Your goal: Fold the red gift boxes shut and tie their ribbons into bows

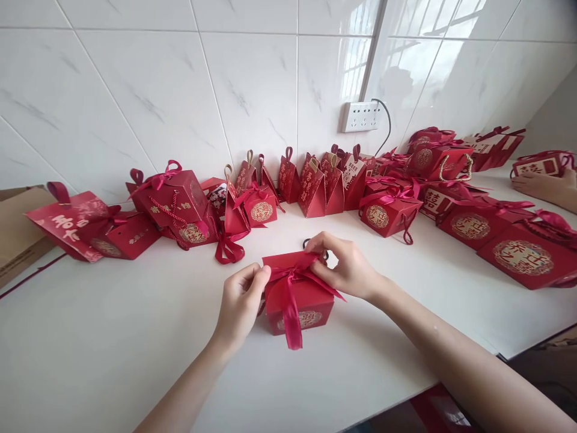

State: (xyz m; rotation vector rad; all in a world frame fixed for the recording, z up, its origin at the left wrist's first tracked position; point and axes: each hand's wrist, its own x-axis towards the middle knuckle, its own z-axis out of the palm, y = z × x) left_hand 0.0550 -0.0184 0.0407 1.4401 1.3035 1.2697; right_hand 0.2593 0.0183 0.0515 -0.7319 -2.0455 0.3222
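In the middle of the white table a small red gift box (318, 300) stands upright, with a round gold pattern on its front. A crimson ribbon (293, 319) is knotted across its top, one tail hanging down the front. At the box's upper left edge, my left hand (238, 297) is closed, thumb and finger pinching the ribbon. My right hand (351, 264) is closed on the ribbon's right side, above the box; the pinched part is mostly hidden by the fingers. Part of a dark cord loop shows behind my right fingers.
Several red gift boxes line the wall, among them a box with ribbon (387, 213), a triangular box (311, 189) and a large box (523, 255). Brown cardboard (20, 231) lies at left. At far right, another person's hand (538, 183) touches a box. A power socket (360, 116) is on the wall.
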